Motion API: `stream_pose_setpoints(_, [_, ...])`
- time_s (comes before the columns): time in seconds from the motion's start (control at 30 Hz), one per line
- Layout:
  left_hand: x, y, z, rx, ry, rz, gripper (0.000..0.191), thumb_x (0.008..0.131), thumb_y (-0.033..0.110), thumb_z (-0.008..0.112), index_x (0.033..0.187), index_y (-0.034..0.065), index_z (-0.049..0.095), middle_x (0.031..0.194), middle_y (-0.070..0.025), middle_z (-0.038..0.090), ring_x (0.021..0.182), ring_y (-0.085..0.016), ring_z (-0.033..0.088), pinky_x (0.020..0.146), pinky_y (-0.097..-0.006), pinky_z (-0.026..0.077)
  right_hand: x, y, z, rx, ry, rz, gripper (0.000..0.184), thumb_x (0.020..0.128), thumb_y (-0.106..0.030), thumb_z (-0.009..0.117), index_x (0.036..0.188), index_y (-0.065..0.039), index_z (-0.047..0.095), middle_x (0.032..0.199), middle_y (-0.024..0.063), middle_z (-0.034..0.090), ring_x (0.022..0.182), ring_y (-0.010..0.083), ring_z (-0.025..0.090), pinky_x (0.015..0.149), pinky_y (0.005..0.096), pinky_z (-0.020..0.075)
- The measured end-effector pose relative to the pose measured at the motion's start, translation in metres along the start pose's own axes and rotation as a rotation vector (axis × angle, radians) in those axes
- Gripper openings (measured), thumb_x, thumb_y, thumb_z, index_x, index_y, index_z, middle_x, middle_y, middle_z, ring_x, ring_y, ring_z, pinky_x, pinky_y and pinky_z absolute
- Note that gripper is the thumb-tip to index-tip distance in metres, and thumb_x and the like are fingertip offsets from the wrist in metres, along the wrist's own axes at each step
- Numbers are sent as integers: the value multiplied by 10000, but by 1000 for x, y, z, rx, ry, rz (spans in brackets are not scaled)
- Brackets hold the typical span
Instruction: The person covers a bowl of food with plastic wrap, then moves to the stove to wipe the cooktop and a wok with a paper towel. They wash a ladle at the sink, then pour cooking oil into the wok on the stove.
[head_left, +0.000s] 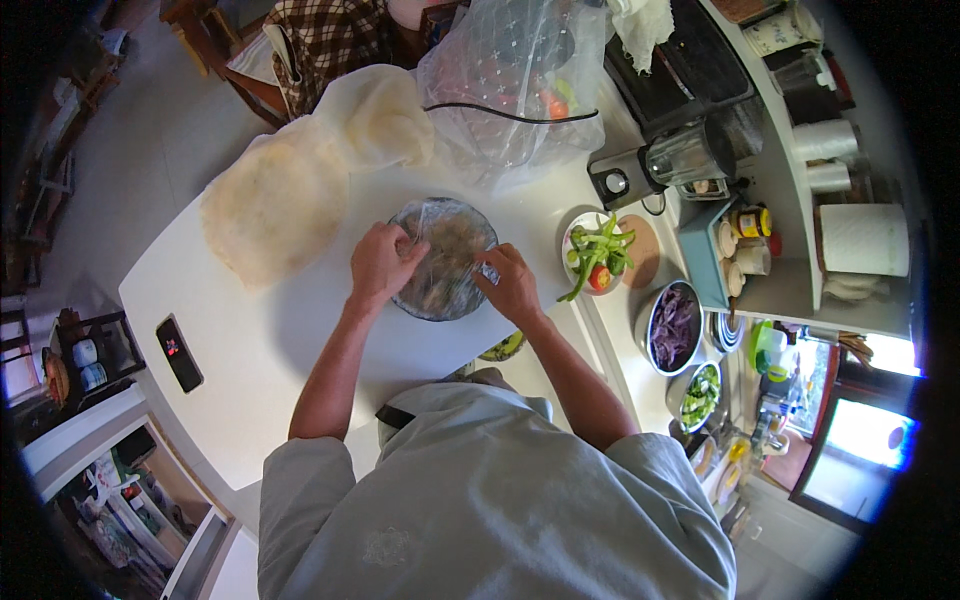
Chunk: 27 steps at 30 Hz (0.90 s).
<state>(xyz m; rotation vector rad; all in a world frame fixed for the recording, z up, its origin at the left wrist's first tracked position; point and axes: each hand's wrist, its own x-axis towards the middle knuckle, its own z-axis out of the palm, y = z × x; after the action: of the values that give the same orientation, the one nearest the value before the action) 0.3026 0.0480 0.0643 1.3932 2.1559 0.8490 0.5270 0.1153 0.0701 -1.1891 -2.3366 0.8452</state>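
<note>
A round bowl (450, 307) of brownish food stands before me on the white table, with clear plastic wrap (448, 255) stretched over its top. At the bowl's left rim, my left hand (381, 262) pinches the wrap between thumb and fingers. My right hand (511, 281) grips the wrap along the right rim, its fingertips bent over the edge. The food under the film is blurred by glare, so its kind is unclear.
Pale round sheets (277, 202) lie to the left on the table (247, 360), near a phone (179, 353). A mesh food cover (517, 90) stands behind. Rightward are a plate of cut peppers (600, 251), a bowl of sliced purple onion (673, 326), chopped greens (701, 396) and a blender (630, 176).
</note>
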Motion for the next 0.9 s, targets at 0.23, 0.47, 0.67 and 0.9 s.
stream_pose_setpoints(0.23, [-14, 17, 20, 127, 10, -5, 305, 700, 305, 785, 706, 45, 627, 795, -126, 603, 721, -325, 610, 647, -437, 476, -8, 2, 5, -147, 17, 19, 225, 703, -139, 742, 895, -85, 638, 907, 84, 589, 879, 299, 592, 735, 394, 487])
stream_pose_setpoints(0.47, [-11, 15, 28, 100, -19, -69, 206, 703, 230, 758, 700, 56, 647, 819, -131, 614, 749, -333, 618, 664, -437, 484, -2, 7, 16, -172, 22, 5, 166, 703, -138, 724, 813, -80, 615, 856, 72, 579, 846, 296, 584, 717, 407, 482])
stream_pose_setpoints(0.67, [-9, 13, 30, 97, -20, -56, 102, 701, 161, 698, 720, 63, 674, 838, -137, 635, 783, -335, 634, 691, -432, 502, -2, 10, 19, -161, -1, -11, 109, 725, -120, 698, 766, -79, 605, 815, 69, 577, 822, 293, 588, 705, 407, 481])
stream_pose_setpoints(0.9, [-13, 14, 23, -14, -43, -108, 120, 695, 176, 698, 689, 58, 676, 814, -124, 641, 748, -328, 637, 652, -420, 500, -4, 10, 14, -80, -20, -10, 106, 743, -117, 675, 777, -76, 584, 809, 81, 567, 803, 307, 588, 691, 422, 481])
